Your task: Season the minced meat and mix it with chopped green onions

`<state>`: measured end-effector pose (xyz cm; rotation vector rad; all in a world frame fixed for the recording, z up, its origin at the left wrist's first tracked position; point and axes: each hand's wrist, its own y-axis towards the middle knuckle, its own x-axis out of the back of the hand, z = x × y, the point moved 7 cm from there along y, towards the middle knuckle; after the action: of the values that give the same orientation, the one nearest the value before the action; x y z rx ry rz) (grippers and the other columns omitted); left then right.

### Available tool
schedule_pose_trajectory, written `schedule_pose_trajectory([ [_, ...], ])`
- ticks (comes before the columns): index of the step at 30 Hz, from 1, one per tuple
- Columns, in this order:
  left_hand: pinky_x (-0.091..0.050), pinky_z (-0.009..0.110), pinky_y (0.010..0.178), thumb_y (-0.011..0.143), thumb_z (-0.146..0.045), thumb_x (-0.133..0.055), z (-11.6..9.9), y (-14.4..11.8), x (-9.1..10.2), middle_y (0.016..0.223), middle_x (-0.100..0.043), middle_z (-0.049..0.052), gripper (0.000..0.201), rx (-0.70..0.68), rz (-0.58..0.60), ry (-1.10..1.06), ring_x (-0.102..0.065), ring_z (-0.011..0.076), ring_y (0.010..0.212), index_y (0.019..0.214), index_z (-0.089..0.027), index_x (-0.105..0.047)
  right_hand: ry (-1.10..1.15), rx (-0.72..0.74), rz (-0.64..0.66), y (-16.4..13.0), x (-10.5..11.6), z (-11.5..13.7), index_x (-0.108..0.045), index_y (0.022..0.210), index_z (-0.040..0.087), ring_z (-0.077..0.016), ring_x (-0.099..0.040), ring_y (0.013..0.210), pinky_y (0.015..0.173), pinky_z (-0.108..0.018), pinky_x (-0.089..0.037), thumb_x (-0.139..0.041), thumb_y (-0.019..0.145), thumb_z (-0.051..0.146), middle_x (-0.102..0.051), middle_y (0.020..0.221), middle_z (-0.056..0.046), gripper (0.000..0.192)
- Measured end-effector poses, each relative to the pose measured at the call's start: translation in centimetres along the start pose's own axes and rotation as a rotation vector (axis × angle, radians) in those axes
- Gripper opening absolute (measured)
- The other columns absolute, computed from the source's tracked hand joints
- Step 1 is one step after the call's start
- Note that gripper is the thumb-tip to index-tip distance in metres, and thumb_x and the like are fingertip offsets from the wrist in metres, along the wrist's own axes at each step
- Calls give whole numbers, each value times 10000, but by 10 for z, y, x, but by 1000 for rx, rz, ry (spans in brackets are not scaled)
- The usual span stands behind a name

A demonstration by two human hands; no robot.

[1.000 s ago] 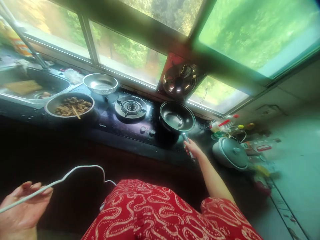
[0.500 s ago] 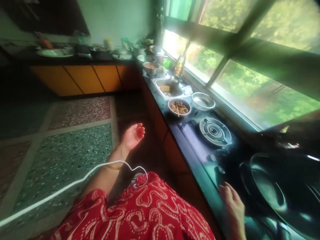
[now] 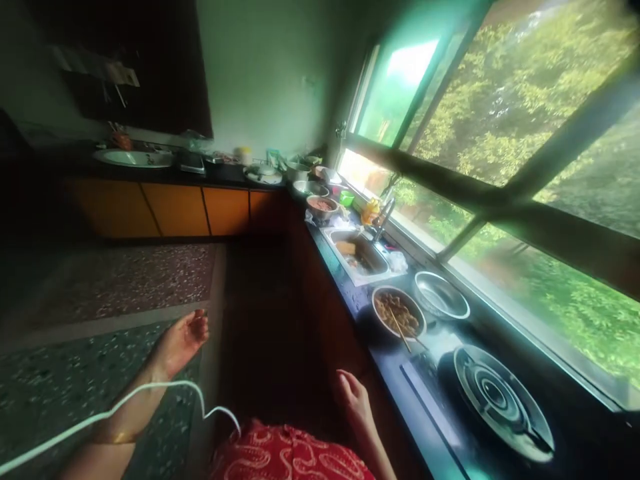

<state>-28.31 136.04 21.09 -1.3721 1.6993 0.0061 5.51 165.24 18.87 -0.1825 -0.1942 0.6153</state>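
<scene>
My left hand point(image 3: 183, 343) hangs in the air over the speckled floor, its fingers loosely curled and nothing seen in it. My right hand point(image 3: 356, 400) is beside the counter's front edge, relaxed and holding nothing that I can see. Nearest to it on the counter stands a metal bowl point(image 3: 383, 326) of brown food pieces, with a thin wooden stick point(image 3: 400, 331) leaning out over the rim. Behind that bowl is a shallow metal pan point(image 3: 443, 295). A gas stove burner point(image 3: 493, 393) lies at the right.
A sink point(image 3: 341, 268) with a faucet point(image 3: 384, 220) is set into the counter under the window. Beyond it stand a bowl of pinkish food point(image 3: 323, 215) and several dishes. Orange cabinets point(image 3: 177, 208) line the far wall. A white cable point(image 3: 150, 385) crosses my left forearm.
The view has swung up and to the right along the counter, and the dark wok has left it. My right hand has come away from the stove edge to beside the counter.
</scene>
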Motion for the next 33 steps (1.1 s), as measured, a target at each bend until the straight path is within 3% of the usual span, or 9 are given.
schedule_pose_trajectory([
  [2,-488,210,465,851,-126,-475,-23,34,-18,637,-625,26,142,14,16,11,-589,116,504,803,-138,-609,-45,36,50,29,-36,17,-692,886,157,-103,-451,478,460,-237,-339,-654,593,701,-526,543,12,620],
  [4,-501,215,474,846,-108,-471,-39,66,-49,669,-643,42,151,21,61,26,-605,122,521,819,-131,-618,-95,63,77,60,-60,33,-703,868,176,-107,-441,477,458,-242,-328,-634,617,696,-513,544,11,581],
  [11,-539,245,552,852,-107,-477,-49,190,-210,784,-680,103,160,51,273,169,-653,155,620,893,-110,-631,-88,131,-22,206,-87,70,-718,797,217,-151,-484,479,435,-260,-339,-620,602,697,-502,514,-3,527],
  [14,-538,245,555,861,-113,-474,-50,246,-260,781,-678,105,159,56,280,255,-656,157,629,893,-110,-629,-29,68,-33,283,-103,87,-706,808,162,-108,-401,412,415,-236,-287,-613,576,699,-458,468,23,593],
  [17,-543,241,566,872,-113,-469,-65,297,-284,801,-679,101,160,44,242,305,-659,150,649,910,-111,-624,-69,104,-18,352,-124,130,-704,798,143,-104,-418,439,444,-237,-324,-590,610,656,-499,497,12,558],
  [21,-548,233,589,869,-91,-454,-97,362,-296,809,-680,94,168,32,166,329,-661,141,667,909,-109,-617,-201,198,45,429,-155,198,-703,881,132,-115,-470,504,488,-234,-372,-521,719,544,-552,556,-3,479],
  [25,-554,243,635,858,-73,-446,-127,438,-331,855,-687,115,195,37,173,406,-672,154,726,924,-97,-628,-224,194,10,506,-184,230,-686,975,115,-116,-483,522,487,-224,-378,-468,781,472,-558,575,-7,461],
  [29,-549,290,748,869,-95,-475,-140,525,-416,977,-680,158,215,51,371,538,-673,192,858,1004,-66,-639,-180,191,-101,577,-218,236,-676,973,120,-123,-501,541,514,-234,-408,-458,791,451,-571,592,-14,436],
  [33,-500,317,859,849,-144,-569,-125,606,-522,1083,-656,164,208,129,571,696,-651,197,935,1033,-92,-651,-118,101,-280,635,-248,238,-656,969,111,-119,-468,492,486,-241,-382,-432,780,441,-535,542,3,442],
])
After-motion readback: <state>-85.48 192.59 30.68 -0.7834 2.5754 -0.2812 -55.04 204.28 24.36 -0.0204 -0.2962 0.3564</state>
